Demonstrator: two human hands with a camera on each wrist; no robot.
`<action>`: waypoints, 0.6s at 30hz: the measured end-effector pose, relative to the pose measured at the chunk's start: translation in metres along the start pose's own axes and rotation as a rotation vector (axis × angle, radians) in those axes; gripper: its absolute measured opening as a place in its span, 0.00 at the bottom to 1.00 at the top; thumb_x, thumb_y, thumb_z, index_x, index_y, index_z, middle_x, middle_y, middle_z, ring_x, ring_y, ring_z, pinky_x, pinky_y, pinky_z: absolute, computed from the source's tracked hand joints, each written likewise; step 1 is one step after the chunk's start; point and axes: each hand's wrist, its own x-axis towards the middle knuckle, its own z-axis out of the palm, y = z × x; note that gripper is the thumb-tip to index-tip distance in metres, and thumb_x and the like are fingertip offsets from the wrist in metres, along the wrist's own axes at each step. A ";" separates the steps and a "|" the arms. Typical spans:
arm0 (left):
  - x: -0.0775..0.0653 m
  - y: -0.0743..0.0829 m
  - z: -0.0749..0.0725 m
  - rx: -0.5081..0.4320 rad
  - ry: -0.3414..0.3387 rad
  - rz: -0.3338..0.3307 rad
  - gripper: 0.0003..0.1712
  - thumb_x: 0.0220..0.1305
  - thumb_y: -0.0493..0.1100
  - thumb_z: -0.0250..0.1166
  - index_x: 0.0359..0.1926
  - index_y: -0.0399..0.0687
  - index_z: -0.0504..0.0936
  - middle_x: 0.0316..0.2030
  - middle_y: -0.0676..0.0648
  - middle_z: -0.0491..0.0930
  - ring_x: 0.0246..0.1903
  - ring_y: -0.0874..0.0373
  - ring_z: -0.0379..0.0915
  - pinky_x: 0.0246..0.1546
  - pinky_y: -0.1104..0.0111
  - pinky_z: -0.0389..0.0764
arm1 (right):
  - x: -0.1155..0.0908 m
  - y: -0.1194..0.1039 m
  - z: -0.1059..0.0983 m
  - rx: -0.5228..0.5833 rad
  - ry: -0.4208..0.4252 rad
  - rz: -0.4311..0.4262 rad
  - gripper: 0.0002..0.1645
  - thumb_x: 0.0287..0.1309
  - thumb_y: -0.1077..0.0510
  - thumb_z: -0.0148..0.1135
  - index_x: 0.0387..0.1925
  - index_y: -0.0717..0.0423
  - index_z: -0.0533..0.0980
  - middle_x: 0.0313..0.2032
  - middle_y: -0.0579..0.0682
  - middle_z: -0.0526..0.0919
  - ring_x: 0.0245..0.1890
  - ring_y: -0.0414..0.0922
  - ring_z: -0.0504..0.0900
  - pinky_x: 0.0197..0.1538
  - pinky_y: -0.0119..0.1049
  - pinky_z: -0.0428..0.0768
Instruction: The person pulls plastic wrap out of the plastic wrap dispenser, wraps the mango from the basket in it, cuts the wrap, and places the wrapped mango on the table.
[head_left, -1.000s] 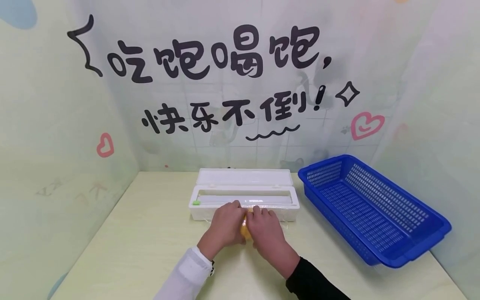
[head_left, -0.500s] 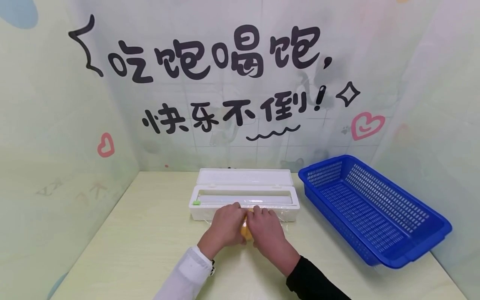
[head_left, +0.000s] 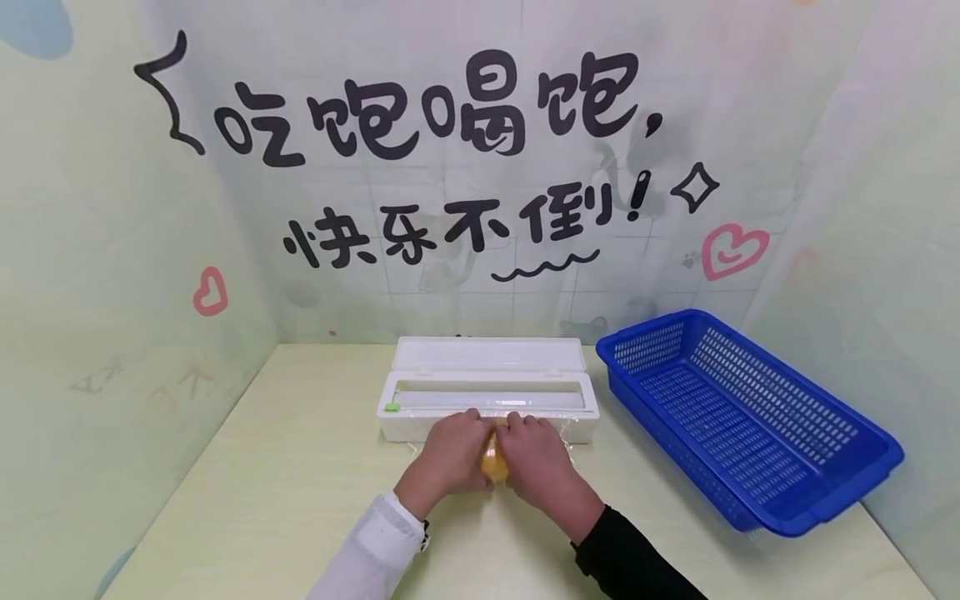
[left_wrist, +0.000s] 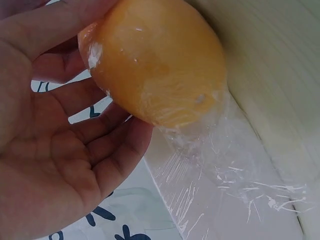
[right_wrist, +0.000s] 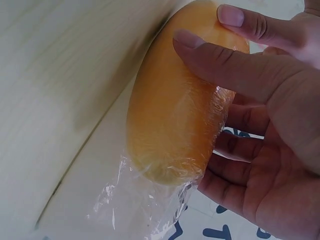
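Both hands hold an oblong orange-yellow fruit (head_left: 495, 462) wrapped in clear cling film; its exact kind cannot be told. On one side my left hand (head_left: 455, 454) grips it, with curled fingers against the film (left_wrist: 70, 130). My right hand (head_left: 543, 458) clasps the other side, the thumb lying across the top in the right wrist view. Loose, wrinkled film (left_wrist: 215, 160) trails from the fruit's ends. Just behind the hands stands a white cling film dispenser (head_left: 390, 425), its lid (head_left: 491, 354) raised. A film roll (head_left: 487, 398) lies inside. Fingers hide much of the fruit in the head view.
On the right of the pale wooden table (head_left: 285, 467) stands a blue perforated basket (head_left: 817, 500). The dispenser's front edge carries a green slider (head_left: 392, 407) at its left. A printed curtain (head_left: 337, 308) closes off the back and sides.
Both hands have shifted very slightly toward me with the fruit, and a little more of it shows between them. The loose film at the right has crumpled. Dispenser and basket have stayed put.
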 end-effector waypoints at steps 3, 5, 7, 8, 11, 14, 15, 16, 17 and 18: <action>-0.001 0.001 -0.001 -0.025 -0.016 -0.001 0.34 0.29 0.51 0.86 0.42 0.49 0.85 0.30 0.51 0.78 0.30 0.56 0.74 0.33 0.63 0.79 | 0.001 0.001 -0.001 0.030 0.000 -0.001 0.27 0.34 0.49 0.83 0.38 0.54 0.80 0.30 0.49 0.77 0.27 0.45 0.78 0.30 0.36 0.77; -0.004 0.003 -0.002 -0.024 -0.020 -0.012 0.33 0.31 0.49 0.86 0.43 0.48 0.84 0.31 0.50 0.78 0.31 0.56 0.74 0.34 0.63 0.79 | 0.000 0.003 -0.002 0.058 -0.013 -0.005 0.25 0.36 0.50 0.82 0.36 0.55 0.80 0.29 0.48 0.77 0.26 0.45 0.77 0.29 0.36 0.77; -0.006 0.008 -0.002 0.028 0.003 -0.029 0.31 0.32 0.50 0.85 0.42 0.47 0.85 0.33 0.49 0.77 0.31 0.54 0.74 0.33 0.63 0.78 | 0.001 0.004 -0.003 0.083 -0.032 -0.003 0.22 0.37 0.51 0.80 0.35 0.55 0.80 0.28 0.48 0.75 0.25 0.45 0.76 0.29 0.36 0.76; -0.007 0.011 -0.003 0.064 0.022 -0.043 0.30 0.33 0.51 0.85 0.41 0.48 0.85 0.34 0.48 0.77 0.32 0.53 0.73 0.33 0.62 0.77 | 0.001 0.005 -0.003 0.097 -0.042 -0.003 0.21 0.38 0.52 0.80 0.34 0.55 0.79 0.28 0.48 0.75 0.25 0.45 0.76 0.28 0.37 0.75; -0.010 0.020 -0.009 0.171 0.075 -0.089 0.32 0.31 0.56 0.85 0.40 0.50 0.85 0.35 0.47 0.73 0.33 0.51 0.69 0.31 0.61 0.73 | 0.003 0.008 -0.004 0.130 -0.069 -0.001 0.20 0.40 0.52 0.78 0.34 0.55 0.79 0.28 0.48 0.74 0.24 0.45 0.75 0.27 0.37 0.74; -0.012 0.027 -0.016 0.208 0.071 -0.128 0.38 0.26 0.60 0.86 0.43 0.51 0.84 0.34 0.48 0.71 0.35 0.51 0.66 0.32 0.61 0.70 | 0.004 0.011 -0.005 0.164 -0.098 0.001 0.19 0.43 0.52 0.78 0.35 0.55 0.79 0.27 0.47 0.74 0.24 0.45 0.74 0.27 0.37 0.74; -0.013 0.029 -0.017 0.209 0.059 -0.134 0.41 0.25 0.60 0.87 0.44 0.50 0.84 0.34 0.48 0.71 0.35 0.51 0.66 0.32 0.61 0.70 | 0.004 0.012 -0.005 0.180 -0.109 0.002 0.20 0.43 0.51 0.78 0.35 0.55 0.79 0.27 0.47 0.74 0.24 0.44 0.74 0.28 0.37 0.74; -0.014 0.030 -0.017 0.209 0.046 -0.139 0.42 0.24 0.60 0.87 0.45 0.50 0.83 0.34 0.48 0.71 0.35 0.51 0.66 0.33 0.61 0.70 | 0.004 0.013 -0.005 0.198 -0.120 0.004 0.20 0.43 0.52 0.78 0.35 0.55 0.79 0.27 0.47 0.74 0.24 0.44 0.74 0.28 0.36 0.73; -0.014 0.030 -0.016 0.211 0.036 -0.141 0.44 0.23 0.60 0.87 0.46 0.49 0.82 0.34 0.47 0.72 0.35 0.51 0.67 0.33 0.61 0.70 | 0.004 0.014 -0.006 0.216 -0.131 0.005 0.20 0.43 0.52 0.78 0.36 0.55 0.79 0.27 0.47 0.74 0.24 0.44 0.73 0.28 0.36 0.73; -0.014 0.031 -0.015 0.215 0.030 -0.141 0.45 0.23 0.59 0.88 0.47 0.49 0.81 0.34 0.47 0.72 0.35 0.51 0.67 0.33 0.61 0.70 | 0.004 0.015 -0.007 0.232 -0.140 0.002 0.21 0.43 0.51 0.79 0.36 0.55 0.79 0.28 0.46 0.74 0.24 0.44 0.73 0.28 0.36 0.73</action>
